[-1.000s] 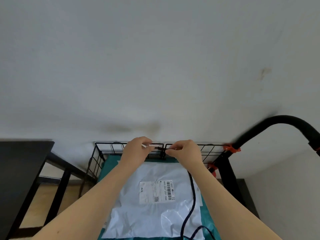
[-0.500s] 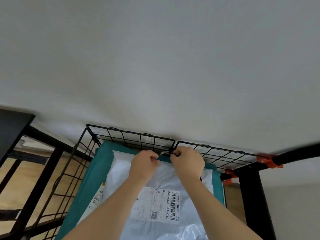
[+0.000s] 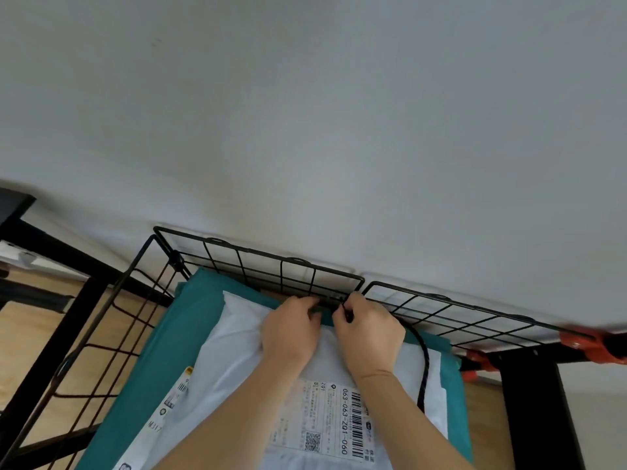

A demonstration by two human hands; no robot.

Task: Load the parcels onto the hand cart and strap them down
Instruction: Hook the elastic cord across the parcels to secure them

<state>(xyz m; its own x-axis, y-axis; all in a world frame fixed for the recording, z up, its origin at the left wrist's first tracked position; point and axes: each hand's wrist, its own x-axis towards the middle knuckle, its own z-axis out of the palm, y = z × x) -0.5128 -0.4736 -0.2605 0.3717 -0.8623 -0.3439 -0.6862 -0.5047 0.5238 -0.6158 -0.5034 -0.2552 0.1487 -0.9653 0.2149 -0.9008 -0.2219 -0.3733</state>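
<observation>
Parcels lie stacked inside the wire cage (image 3: 281, 266) of the hand cart, filling the view from 6 up toward its middle: a white mailer (image 3: 237, 351) rests on top of a teal parcel (image 3: 163, 361), whose edges show past it at 9, 12 and 3 o'clock. A barcode label (image 3: 325, 415) sits on the mailer toward 6 o'clock, between the forearms. Both hands meet at the mailer's 12 o'clock edge, against the cage's far panel. The right hand (image 3: 368, 334) has its fingers curled tight, pinching the end of a black cord (image 3: 425, 364) at the panel's lower wire; the cord arcs from that hand toward 5 o'clock across the mailer. The left hand (image 3: 291, 329), touching the right at its 9 o'clock side, is also curled narrow at the same wire, but what it holds is hidden. An orange clamp (image 3: 576, 344) grips the frame at 3 o'clock, and wooden floor (image 3: 34, 320) shows at 9 o'clock.
</observation>
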